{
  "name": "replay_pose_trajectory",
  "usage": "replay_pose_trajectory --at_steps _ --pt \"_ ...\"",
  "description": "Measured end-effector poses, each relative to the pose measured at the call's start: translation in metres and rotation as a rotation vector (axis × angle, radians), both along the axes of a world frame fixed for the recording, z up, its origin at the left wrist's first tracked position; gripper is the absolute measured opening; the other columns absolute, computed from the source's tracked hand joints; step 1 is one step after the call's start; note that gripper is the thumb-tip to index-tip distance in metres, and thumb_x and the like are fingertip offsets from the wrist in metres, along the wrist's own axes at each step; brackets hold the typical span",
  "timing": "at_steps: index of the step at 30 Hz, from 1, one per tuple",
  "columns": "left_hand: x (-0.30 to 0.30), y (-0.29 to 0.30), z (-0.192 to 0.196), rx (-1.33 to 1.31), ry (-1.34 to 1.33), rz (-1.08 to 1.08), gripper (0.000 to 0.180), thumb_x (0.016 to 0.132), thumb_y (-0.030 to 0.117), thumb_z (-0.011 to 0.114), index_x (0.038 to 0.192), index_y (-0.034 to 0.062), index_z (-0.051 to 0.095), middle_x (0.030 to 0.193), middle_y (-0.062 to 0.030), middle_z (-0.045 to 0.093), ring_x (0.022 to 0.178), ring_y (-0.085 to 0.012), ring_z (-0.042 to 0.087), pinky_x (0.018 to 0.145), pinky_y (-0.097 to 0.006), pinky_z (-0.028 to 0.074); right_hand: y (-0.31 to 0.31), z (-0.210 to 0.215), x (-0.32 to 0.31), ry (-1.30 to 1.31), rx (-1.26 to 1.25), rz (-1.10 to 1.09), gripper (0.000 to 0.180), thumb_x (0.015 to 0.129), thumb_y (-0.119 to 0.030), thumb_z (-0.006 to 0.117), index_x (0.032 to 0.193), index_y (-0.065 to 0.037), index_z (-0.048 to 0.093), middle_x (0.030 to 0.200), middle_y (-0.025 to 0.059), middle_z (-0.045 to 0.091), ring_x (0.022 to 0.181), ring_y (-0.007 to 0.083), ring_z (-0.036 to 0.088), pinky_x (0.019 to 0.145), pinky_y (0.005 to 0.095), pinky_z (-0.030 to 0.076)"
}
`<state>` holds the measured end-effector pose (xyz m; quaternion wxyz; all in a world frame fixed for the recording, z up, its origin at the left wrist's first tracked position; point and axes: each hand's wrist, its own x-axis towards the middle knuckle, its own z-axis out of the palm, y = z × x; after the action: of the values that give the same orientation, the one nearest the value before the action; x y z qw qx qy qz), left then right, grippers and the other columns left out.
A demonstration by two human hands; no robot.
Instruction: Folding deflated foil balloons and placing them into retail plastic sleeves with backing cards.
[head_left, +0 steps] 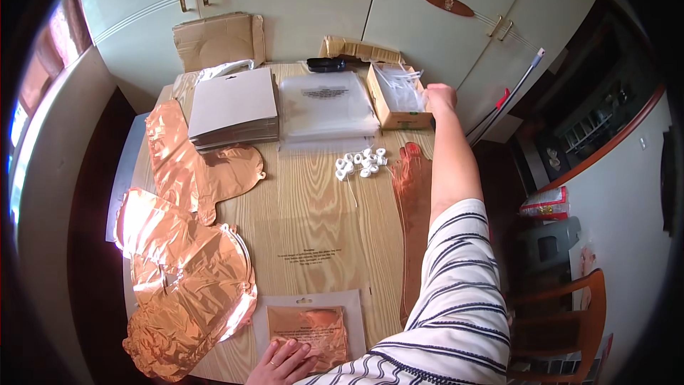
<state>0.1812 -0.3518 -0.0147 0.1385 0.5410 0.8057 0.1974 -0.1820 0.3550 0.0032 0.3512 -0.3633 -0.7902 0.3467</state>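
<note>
My left hand lies with fingers stretched out on a folded copper-coloured foil piece at the near edge of the table. Under the foil is a pale card with a hanging slot at its top. A clear plastic bag with dark print lies flat around there; its edges are hard to make out. My right arm reaches to the far right, where my right hand is closed at the right rim of a shallow cardboard box. Thin clear and white plastic pieces fill that box. Whatever the right fingers hold is hidden.
Large copper foil balloons spread along the left side; another long foil piece lies beside my right arm. Grey cards, clear bags and small white ribbon rolls sit farther back. A wooden chair stands right.
</note>
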Motion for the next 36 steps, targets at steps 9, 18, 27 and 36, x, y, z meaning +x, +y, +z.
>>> replay_pose_trajectory --at_steps 9,18,27,36 --pt "0.002 0.005 0.011 0.054 0.08 0.011 0.053 0.092 0.03 0.062 0.142 0.0142 0.055 0.153 -0.0128 0.046 0.144 -0.0383 0.039 0.116 -0.06 0.029 -0.107 0.093 0.047 0.196 0.226 0.16 0.014 0.085 -0.012 0.075 0.098 -0.007 0.078 0.09 0.004 0.076 0.079 0.0123 0.069 0.076 0.027 0.054" --pt "-0.002 0.01 0.02 0.316 -0.013 0.009 0.035 0.085 0.017 0.072 0.117 0.0067 0.063 0.137 -0.016 0.057 0.136 -0.0392 0.048 0.115 -0.058 0.032 -0.346 0.13 0.358 0.139 -0.207 0.752 0.013 0.093 0.001 0.067 0.106 0.003 0.067 0.096 0.006 0.072 0.087 0.0115 0.069 0.081 0.0254 0.056" --pt "0.011 0.003 0.011 0.46 0.0 0.1 0.02 0.085 0.005 0.072 0.102 0.0086 0.061 0.123 -0.0101 0.065 0.131 -0.033 0.055 0.114 -0.054 0.033 -0.479 0.031 0.547 0.147 -0.388 0.629 0.015 0.087 0.01 0.067 0.097 -0.001 0.066 0.095 0.0078 0.066 0.087 0.0149 0.068 0.077 0.0274 0.055" --pt "0.029 0.009 0.008 0.523 0.001 0.167 0.021 0.088 0.004 0.071 0.106 0.0082 0.06 0.12 -0.0085 0.066 0.126 -0.0324 0.059 0.111 -0.053 0.036 -0.513 -0.011 0.535 0.147 0.621 0.47 0.03 0.076 0.009 0.073 0.102 -0.007 0.069 0.085 0.0077 0.061 0.077 0.027 0.059 0.073 0.0389 0.048"
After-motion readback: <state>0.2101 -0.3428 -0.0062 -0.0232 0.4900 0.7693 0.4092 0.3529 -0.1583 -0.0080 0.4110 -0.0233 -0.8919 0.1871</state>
